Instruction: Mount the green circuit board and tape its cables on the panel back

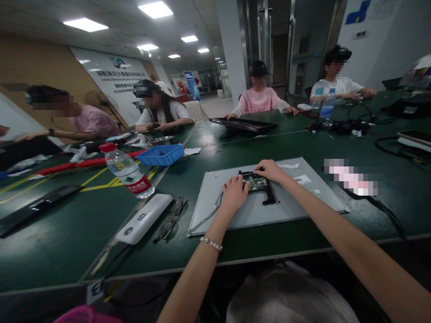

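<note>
1. Main thing here is a green circuit board with small parts on it. It sits in a black plastic bracket on a flat, light-grey rectangular panel, roughly mid-panel, so there's bare surface around it.

2. The person's left hand lies over the left side of the bracket and board, fingers curved down. Looks like a steadying touch, but the fingertips are too small to make out, so can't tell if it's really gripping.

3. The right hand comes in at the far right edge, thumb and fingers bent close together. Could be a pinch on the bracket, could be just contact; can't tell from this angle. Hands on two sides probably stops the piece sliding.

4. A thin grey cable runs out to the panel's near left, away from the board.

5. The panel lies flat on the dark green table, likely for solid support. A white rounded power bank and thin-framed glasses sit off to the left, clear of both forearms.
</note>
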Demonstrator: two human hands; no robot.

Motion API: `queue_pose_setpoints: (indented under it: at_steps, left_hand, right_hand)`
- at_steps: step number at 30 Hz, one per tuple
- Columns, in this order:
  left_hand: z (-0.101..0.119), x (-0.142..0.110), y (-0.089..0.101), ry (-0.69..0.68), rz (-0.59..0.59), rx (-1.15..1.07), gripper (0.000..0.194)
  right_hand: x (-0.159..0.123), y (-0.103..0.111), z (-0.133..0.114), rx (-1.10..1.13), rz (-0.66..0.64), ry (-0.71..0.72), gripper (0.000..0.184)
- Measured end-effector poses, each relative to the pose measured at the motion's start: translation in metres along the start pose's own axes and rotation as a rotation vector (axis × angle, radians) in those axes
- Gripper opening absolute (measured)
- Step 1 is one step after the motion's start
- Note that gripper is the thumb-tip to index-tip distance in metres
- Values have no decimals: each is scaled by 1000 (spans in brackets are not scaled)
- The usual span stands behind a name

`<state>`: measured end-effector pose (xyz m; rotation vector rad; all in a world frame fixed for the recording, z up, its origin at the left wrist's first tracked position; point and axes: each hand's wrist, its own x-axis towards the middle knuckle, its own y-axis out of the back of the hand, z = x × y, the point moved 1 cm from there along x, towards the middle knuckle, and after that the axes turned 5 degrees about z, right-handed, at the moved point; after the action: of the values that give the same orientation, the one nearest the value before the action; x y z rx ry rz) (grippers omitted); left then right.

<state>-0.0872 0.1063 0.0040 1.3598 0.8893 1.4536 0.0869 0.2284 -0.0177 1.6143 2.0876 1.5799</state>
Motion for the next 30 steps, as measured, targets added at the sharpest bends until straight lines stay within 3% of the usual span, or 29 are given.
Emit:
queue_pose_setpoints:
  at_steps: [30]
  left_hand:
    - [1, 0, 0, 20, 6, 4, 50]
  right_hand:
    - [5, -11, 11, 35, 49, -84, 10]
